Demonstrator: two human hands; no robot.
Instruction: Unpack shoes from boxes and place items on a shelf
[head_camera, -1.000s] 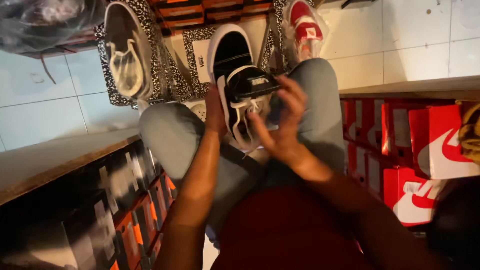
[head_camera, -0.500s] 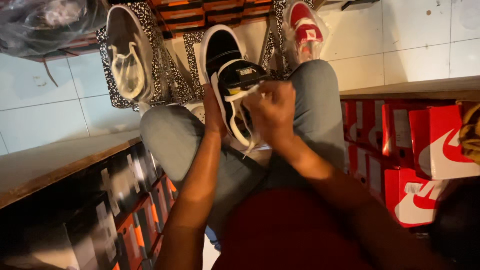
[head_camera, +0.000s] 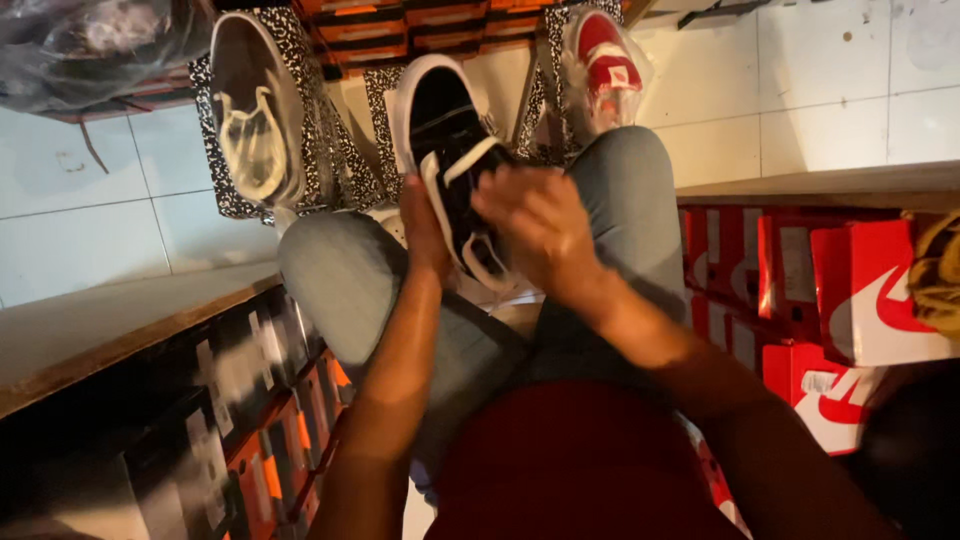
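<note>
- Far left, I see a crumpled clear plastic bag (head_camera: 95, 45) at the top edge and a wooden shelf board (head_camera: 110, 330) running above rows of dark shoe boxes (head_camera: 230, 420).
- Next along, a pale grey low sneaker with white laces (head_camera: 255, 115) lies on a black-and-white speckled box (head_camera: 330, 150) on the white tiled floor (head_camera: 80, 230).
- My left hand (head_camera: 422, 230) is closed around the near end of a black canvas sneaker with a white sole and white side stripe (head_camera: 450, 150); the palm presses its left side, just above my grey-trousered knee (head_camera: 350, 280).
- That black sneaker stands between both hands, its far end pointing away from me, over a second sneaker of the same kind (head_camera: 430, 95) lying in the speckled box.
- My right hand (head_camera: 540, 230) lies over the sneaker's right side with fingers curled; I cannot tell whether it grips or only rests there.
- Further right, a red and white sneaker wrapped in clear plastic (head_camera: 605, 60) sits beyond my right knee.
- Far right, stacked red shoe boxes with white marks (head_camera: 850, 290) sit under another shelf board.
</note>
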